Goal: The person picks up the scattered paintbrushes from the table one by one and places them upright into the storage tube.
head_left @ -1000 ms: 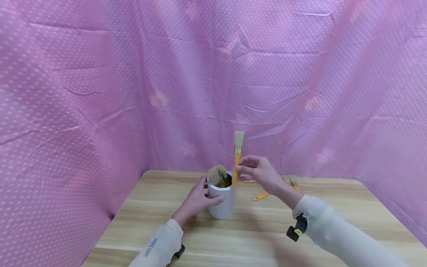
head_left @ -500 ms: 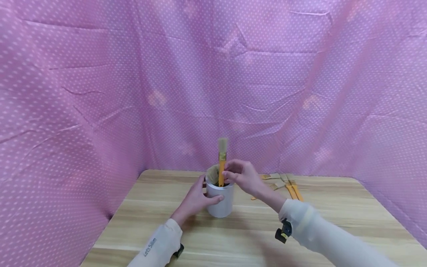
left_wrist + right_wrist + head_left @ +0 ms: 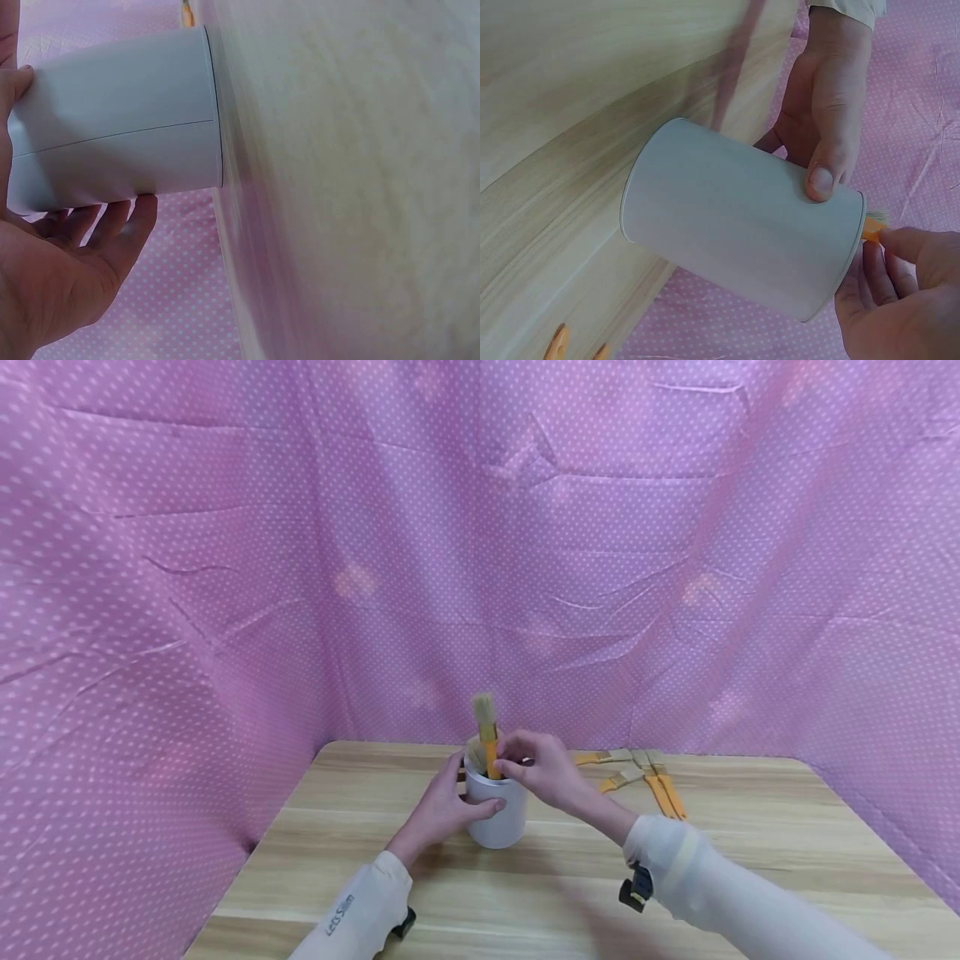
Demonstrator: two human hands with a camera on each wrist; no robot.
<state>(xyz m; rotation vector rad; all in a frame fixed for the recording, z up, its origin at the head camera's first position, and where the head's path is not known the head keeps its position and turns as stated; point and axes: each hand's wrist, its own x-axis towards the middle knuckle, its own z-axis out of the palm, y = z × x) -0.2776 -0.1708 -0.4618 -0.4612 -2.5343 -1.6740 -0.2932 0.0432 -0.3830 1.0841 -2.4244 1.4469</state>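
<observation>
A white cylindrical can stands upright on the table. My left hand grips it from the left, its thumb across the front and the fingers around the far side, as the left wrist view also shows. Between thumb and fingers my right hand pinches the orange handle of a paintbrush over the can's mouth. Its bristles point up, and the handle's lower end is hidden inside the can. Other pale bristles show inside the rim behind it. In the right wrist view the orange handle shows at the rim.
Several orange-handled paintbrushes lie on the wooden table to the right of the can, beyond my right forearm. A pink dotted cloth hangs behind and at both sides of the table.
My right hand has carried the paintbrush left from beside the can to above its mouth, then lowered it partly inside. The left hand and the can have stayed nearly still.
</observation>
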